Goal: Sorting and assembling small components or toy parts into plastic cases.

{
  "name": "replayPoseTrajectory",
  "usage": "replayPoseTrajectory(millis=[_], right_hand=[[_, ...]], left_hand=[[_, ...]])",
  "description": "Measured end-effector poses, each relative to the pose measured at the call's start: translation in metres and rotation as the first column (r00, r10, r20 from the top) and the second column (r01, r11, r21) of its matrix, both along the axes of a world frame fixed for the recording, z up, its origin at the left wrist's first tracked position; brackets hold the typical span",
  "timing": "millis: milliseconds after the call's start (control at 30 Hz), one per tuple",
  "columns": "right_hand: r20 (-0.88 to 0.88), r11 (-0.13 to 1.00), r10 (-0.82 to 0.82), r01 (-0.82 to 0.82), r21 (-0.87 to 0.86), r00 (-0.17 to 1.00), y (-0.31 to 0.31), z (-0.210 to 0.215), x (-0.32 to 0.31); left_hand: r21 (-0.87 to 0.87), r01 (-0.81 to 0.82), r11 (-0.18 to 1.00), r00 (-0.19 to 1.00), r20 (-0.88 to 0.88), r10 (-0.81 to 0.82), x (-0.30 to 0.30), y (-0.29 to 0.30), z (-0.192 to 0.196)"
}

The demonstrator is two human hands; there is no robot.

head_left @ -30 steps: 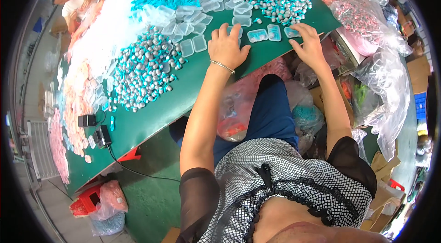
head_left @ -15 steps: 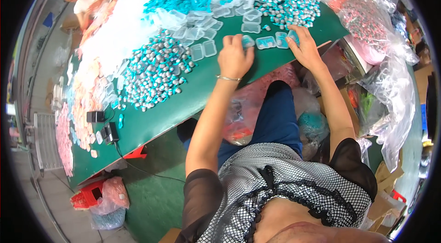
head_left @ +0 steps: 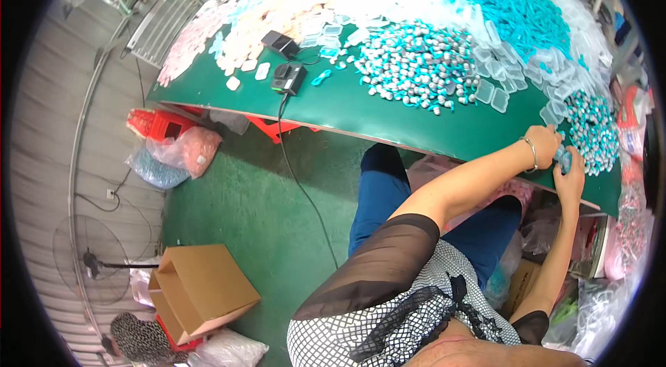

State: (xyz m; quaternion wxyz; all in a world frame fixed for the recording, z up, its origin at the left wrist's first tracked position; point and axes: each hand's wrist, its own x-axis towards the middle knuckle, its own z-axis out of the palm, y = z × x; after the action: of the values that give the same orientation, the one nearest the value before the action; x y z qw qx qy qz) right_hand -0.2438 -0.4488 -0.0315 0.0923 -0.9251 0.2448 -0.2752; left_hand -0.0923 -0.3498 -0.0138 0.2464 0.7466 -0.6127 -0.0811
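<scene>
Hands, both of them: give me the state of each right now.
Left hand: fingers curled onto a small clear and teal piece at the green table edge.
Right hand: pinching the same piece.

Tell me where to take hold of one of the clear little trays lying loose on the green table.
Grip a clear tray by its two long rims, fingers coming straight down from above. It lies flat on the green table a little apart from the bead pile, so its rim looks free all round; the walls seem thin, so pinch lightly.
</scene>
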Motion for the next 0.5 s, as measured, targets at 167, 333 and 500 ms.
replayPoseTrajectory(millis=[167, 333, 500], right_hand=[[0.017, 1.000, 0.000, 0.000, -0.005, 1.000, 0.029, 0.004, 0.007], [0.124, 0.961, 0.063, -0.094, 0.261, 0.990, 0.067, 0.003, 0.007], [0.375, 0.623, 0.140, -0.376, 0.686, 0.916, 0.129, 0.007, -0.005]], left_hand=[[-0.197, -0.073, 0.978, 0.996, -0.065, 0.061, -0.007, 0.028, -0.017], [-0.387, -0.134, 0.912, 0.931, -0.366, -0.018, -0.009, 0.086, -0.012], [-0.573, -0.191, 0.797, 0.782, -0.579, -0.230, -0.013, 0.165, -0.010]])
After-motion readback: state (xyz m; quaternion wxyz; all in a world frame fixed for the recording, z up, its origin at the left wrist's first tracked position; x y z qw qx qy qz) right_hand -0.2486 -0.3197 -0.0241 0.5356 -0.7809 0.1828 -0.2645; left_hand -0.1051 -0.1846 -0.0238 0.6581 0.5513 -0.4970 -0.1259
